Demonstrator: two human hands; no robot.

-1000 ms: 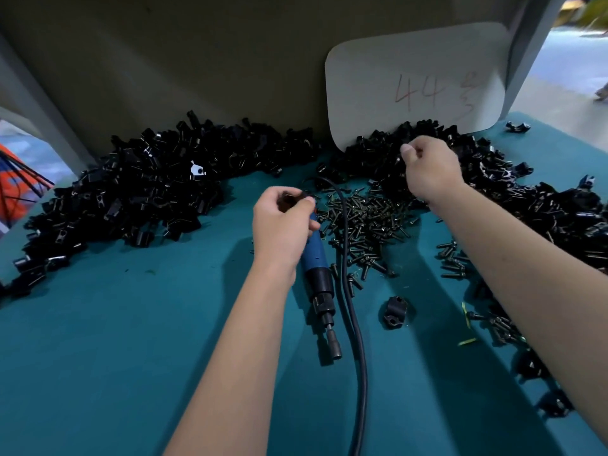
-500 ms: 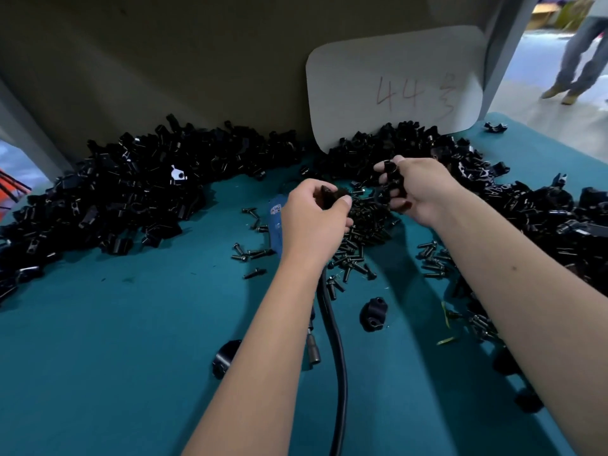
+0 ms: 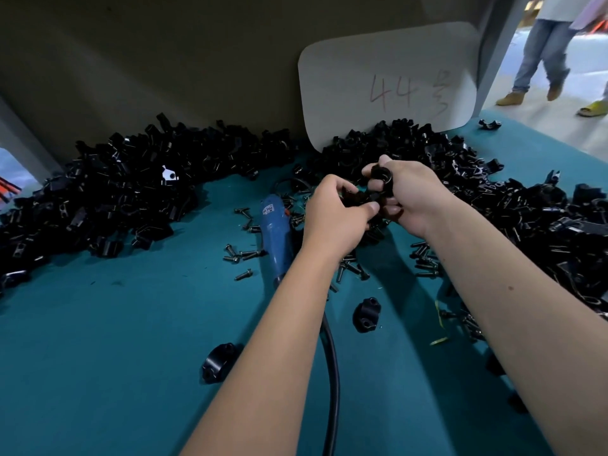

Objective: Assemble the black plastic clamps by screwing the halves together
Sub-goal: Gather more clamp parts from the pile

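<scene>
My left hand (image 3: pixel 335 215) and my right hand (image 3: pixel 409 195) meet above the screw pile, fingertips almost touching. The right hand grips a black clamp half (image 3: pixel 381 176) between thumb and fingers. The left hand pinches another black clamp half (image 3: pixel 357 196) against it. Loose black screws (image 3: pixel 245 255) lie scattered on the teal table below. A blue electric screwdriver (image 3: pixel 276 235) lies on the table left of my left wrist, its black cable (image 3: pixel 334 373) running toward me. Two assembled-looking clamps (image 3: pixel 366 314) (image 3: pixel 218 362) lie nearer to me.
A large heap of black clamp parts (image 3: pixel 115 195) fills the back left, another heap (image 3: pixel 526 218) the back right. A white card marked "44" (image 3: pixel 391 83) leans on the back wall. People's legs (image 3: pixel 543 54) pass beyond the right table edge.
My right hand drew back from the right heap with a clamp half. My left hand moved right to meet it, uncovering the blue screwdriver. The camera view shifted.
</scene>
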